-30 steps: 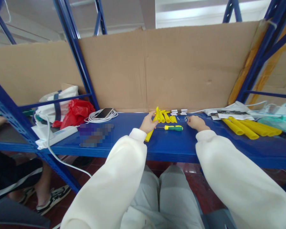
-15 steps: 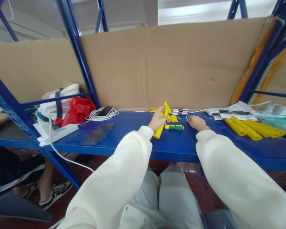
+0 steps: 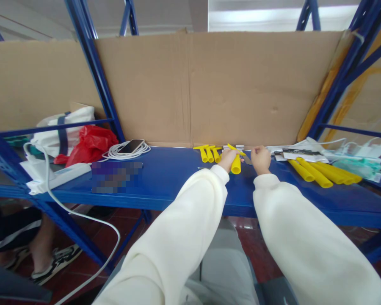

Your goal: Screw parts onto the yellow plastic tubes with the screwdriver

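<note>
My left hand (image 3: 229, 159) is closed around a yellow T-shaped plastic piece (image 3: 236, 166), whose round open tube end faces me. A small grey flat piece (image 3: 247, 159) shows beside it, between my two hands. To the right, my right hand (image 3: 260, 158) is raised with its fingers curled together; whatever is in them is too small to make out. Several more yellow T-shaped pieces (image 3: 208, 154) lie in a row left of my left hand. A thin metal shaft (image 3: 203, 168) pokes out by my left wrist, its other end hidden.
Yellow tubes (image 3: 317, 173) and white packets (image 3: 300, 154) lie on the right of the blue shelf (image 3: 174, 178). On the left are a phone (image 3: 131, 146) on a coiled white cable, a red bag (image 3: 93, 142) and a power strip (image 3: 68, 175). Cardboard (image 3: 235, 84) closes the back.
My left hand has shifted right with the yellow piece, now close to my right hand. My right hand has lifted off the shelf top. The green-and-yellow screwdriver handle is now covered.
</note>
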Action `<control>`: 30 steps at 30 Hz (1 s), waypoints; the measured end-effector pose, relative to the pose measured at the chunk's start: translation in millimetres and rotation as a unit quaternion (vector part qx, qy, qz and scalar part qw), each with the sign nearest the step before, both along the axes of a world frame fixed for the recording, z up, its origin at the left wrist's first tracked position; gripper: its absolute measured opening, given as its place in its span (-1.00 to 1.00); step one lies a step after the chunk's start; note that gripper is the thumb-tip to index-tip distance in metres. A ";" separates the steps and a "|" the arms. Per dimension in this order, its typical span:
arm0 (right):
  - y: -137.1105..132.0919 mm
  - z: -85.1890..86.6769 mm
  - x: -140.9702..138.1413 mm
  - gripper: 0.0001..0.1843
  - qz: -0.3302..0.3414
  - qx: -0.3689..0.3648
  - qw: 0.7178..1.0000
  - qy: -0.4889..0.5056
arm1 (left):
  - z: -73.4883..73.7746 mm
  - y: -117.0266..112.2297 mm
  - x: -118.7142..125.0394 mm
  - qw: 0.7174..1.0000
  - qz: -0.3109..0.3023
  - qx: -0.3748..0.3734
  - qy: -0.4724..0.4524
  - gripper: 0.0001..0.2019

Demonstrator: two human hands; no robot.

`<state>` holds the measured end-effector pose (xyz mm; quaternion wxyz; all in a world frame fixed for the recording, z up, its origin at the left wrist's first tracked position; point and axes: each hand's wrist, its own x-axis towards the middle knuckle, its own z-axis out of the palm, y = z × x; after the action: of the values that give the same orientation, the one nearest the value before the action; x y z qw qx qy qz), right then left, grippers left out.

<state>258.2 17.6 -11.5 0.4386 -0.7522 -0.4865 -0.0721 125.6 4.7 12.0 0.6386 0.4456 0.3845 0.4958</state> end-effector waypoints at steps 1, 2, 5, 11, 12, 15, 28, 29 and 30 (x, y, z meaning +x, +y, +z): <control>0.0 -0.2 -0.5 -0.69 0.002 0.001 1.000 0.002 | 2.2 -0.2 1.1 1.000 0.000 -0.008 0.006 -0.81; 0.0 -0.4 -1.0 -0.70 0.004 0.000 1.000 0.003 | 4.2 -0.9 1.6 1.000 0.000 -0.014 0.017 -0.81; 0.1 -1.5 -2.6 -0.72 0.008 -0.017 1.000 0.002 | 8.7 -4.5 -0.4 0.999 -0.004 -0.026 0.036 -0.83; 7.0 -6.0 -2.3 -0.74 0.035 -0.081 0.996 -0.019 | 14.1 -5.4 -15.9 0.998 -0.013 -0.005 0.054 -0.89; 8.8 -7.1 -1.7 -0.74 0.044 -0.090 0.995 -0.024 | 15.0 -2.7 -19.2 0.998 -0.008 0.006 0.060 -0.89; 13.4 -10.6 0.0 -0.70 0.086 -0.115 0.989 -0.041 | 18.3 9.0 -31.8 0.993 0.039 0.067 0.093 -0.82; 16.2 -15.9 -4.7 -0.56 0.189 -0.225 0.942 -0.161 | -8.9 -7.3 -153.8 0.624 0.099 0.496 0.595 -0.35; 15.7 -15.6 -5.6 -0.55 0.182 -0.226 0.942 -0.167 | -12.0 -9.9 -155.1 0.608 0.095 0.496 0.613 -0.36; 15.3 -15.4 -6.5 -0.53 0.178 -0.227 0.941 -0.175 | -14.2 -11.9 -155.0 0.596 0.093 0.495 0.625 -0.37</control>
<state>251.7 32.9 -26.8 0.1695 -0.7084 -0.6851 -0.0107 -29.4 -7.2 -2.2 -0.1263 0.8559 0.4248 0.2666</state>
